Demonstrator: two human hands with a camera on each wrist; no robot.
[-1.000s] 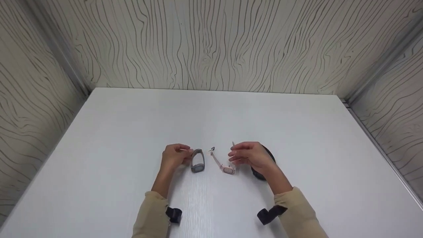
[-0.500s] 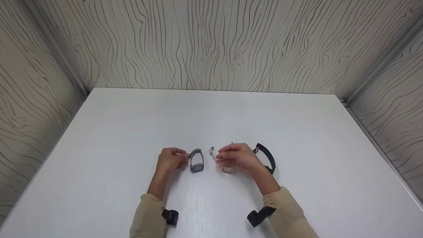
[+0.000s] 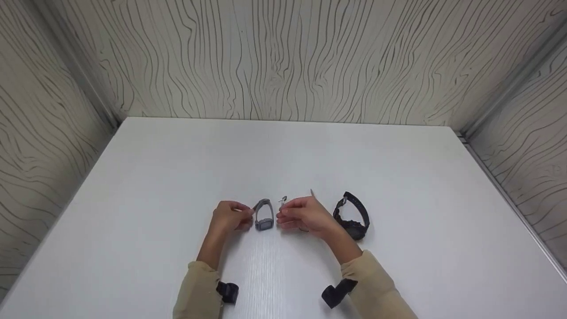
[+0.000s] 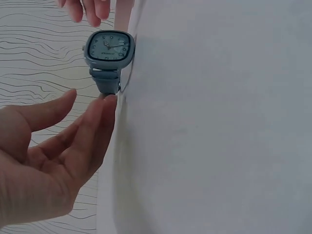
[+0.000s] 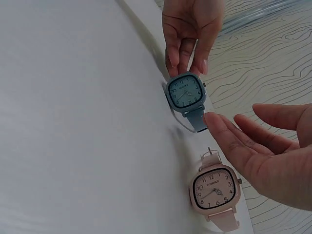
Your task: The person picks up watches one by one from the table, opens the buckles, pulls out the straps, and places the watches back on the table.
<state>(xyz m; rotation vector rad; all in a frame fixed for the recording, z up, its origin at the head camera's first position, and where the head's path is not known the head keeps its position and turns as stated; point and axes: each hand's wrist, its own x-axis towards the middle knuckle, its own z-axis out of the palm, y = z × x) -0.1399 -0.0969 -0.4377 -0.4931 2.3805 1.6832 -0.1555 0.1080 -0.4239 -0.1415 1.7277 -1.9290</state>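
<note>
A grey-blue wristwatch (image 3: 265, 224), its strap looped upward, stands on the white table between both hands. My left hand (image 3: 228, 217) is at its left side; in the left wrist view the fingertips meet the strap while the thumb stays apart. My right hand (image 3: 305, 215) comes in from the other side, fingers extended and fingertips close to the grey-blue strap in the right wrist view. Below that hand lies a pink wristwatch (image 5: 214, 190), mostly covered by the hand in the head view. Neither hand grips anything.
A black wristwatch (image 3: 355, 231) with its strap looped stands to the right of my right hand. The white table (image 3: 283, 155) reaches back to a wood-patterned panel (image 3: 274, 62), with similar panels at both sides.
My right hand has moved left, from in front of the black watch across the pink one toward the grey-blue one. My left hand has shifted slightly left and nearer. The watches stay put.
</note>
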